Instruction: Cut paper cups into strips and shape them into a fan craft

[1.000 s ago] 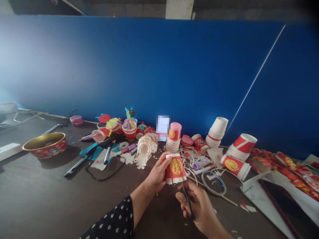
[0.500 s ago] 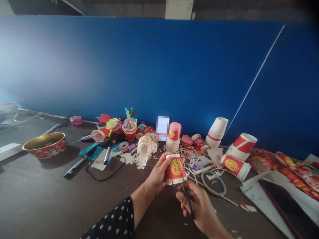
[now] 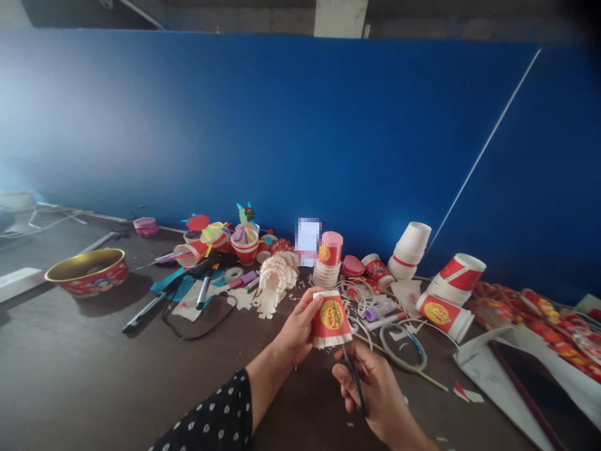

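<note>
My left hand (image 3: 299, 327) grips a red and white paper cup (image 3: 330, 319) by its left side, thumb near the white edge at the top. The cup bears a round gold emblem, and a ragged white edge faces me. My right hand (image 3: 370, 383) is closed on the dark handles of a pair of scissors (image 3: 353, 371). Their blades reach up over the cup's front, across the emblem; whether they are apart or together I cannot tell. Just beyond the cup stands a stack of paper cups (image 3: 328, 263) with a pink top.
A gold-rimmed bowl (image 3: 87, 275) sits at left. Near it lie markers (image 3: 203, 292), a tape roll (image 3: 233, 274) and a cut-paper arch (image 3: 278, 279). Rightward are clear tubing (image 3: 402, 346), tilted cups (image 3: 446, 313) and a dark tablet (image 3: 539, 388). A blue partition (image 3: 300, 138) rises behind.
Both hands, the cup and the scissors stay nearly in the same place. The whole view has shifted very slightly.
</note>
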Demonstrator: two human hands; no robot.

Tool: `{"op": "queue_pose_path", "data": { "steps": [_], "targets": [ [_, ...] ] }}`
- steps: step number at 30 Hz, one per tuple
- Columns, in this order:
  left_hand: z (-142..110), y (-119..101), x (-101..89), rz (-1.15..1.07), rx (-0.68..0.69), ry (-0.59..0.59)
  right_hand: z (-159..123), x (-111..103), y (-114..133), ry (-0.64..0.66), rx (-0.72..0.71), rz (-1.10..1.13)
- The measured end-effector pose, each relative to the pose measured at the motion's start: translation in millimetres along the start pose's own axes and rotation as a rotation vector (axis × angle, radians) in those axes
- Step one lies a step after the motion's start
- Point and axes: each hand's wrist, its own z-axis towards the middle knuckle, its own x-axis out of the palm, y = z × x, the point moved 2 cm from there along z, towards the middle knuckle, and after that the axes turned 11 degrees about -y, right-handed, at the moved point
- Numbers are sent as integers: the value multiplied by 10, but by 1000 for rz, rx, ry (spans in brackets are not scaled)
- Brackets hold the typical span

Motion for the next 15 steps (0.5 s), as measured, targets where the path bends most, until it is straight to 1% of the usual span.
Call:
{"op": "queue_pose_path", "data": {
  "steps": [8, 15],
  "targets": [
    [7, 11, -5, -28, -2, -6, -2, -16, -34, 6, -19, 6],
    [-11, -14, 22, -43, -19, -21, -8, 7, -13, -4, -20, -13]
  ]
}}
